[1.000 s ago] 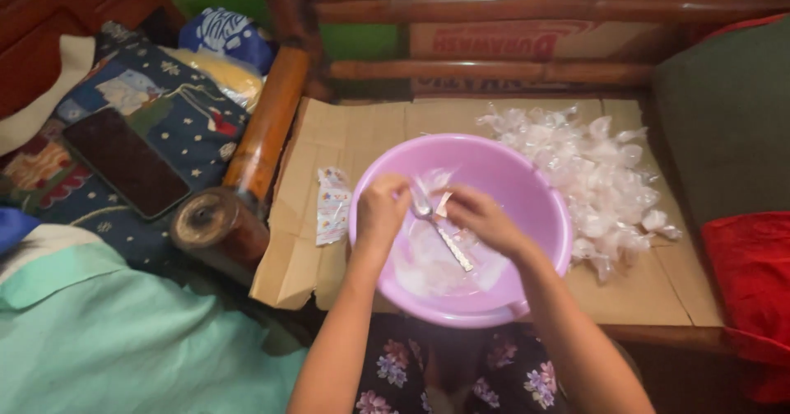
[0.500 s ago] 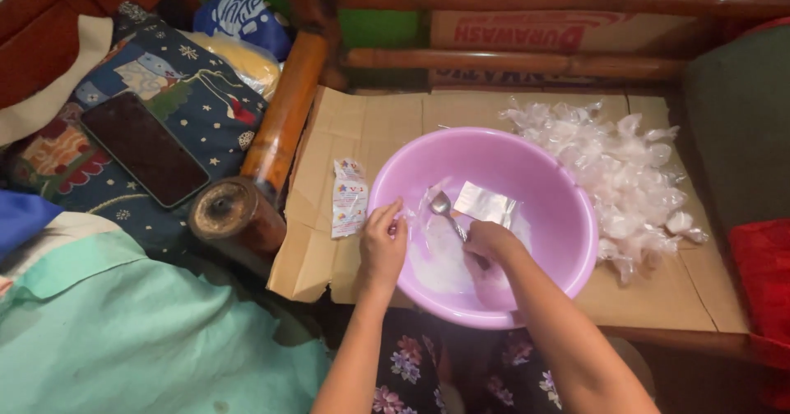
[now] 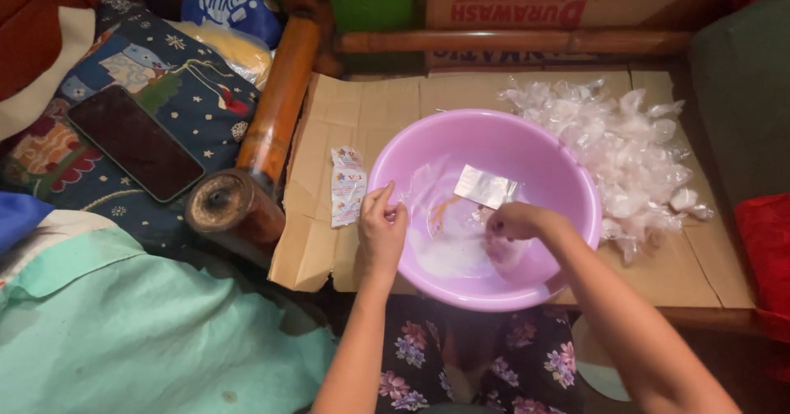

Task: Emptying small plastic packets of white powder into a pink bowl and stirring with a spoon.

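Fingers [image 3: 387, 202] pinching clear crinkly plastic [image 3: 428, 208]

One purple basin [image 3: 568, 183], one phone [image 3: 136, 142], two hands [image 3: 383, 229] – many clear bags [image 3: 625, 151]

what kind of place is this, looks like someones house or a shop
Most likely a home, not a shop: the person sits at a wooden bench laid with flattened cardboard, beside a patterned cushion with a phone on it. Both hands work inside a purple plastic basin near a heap of small clear bags.
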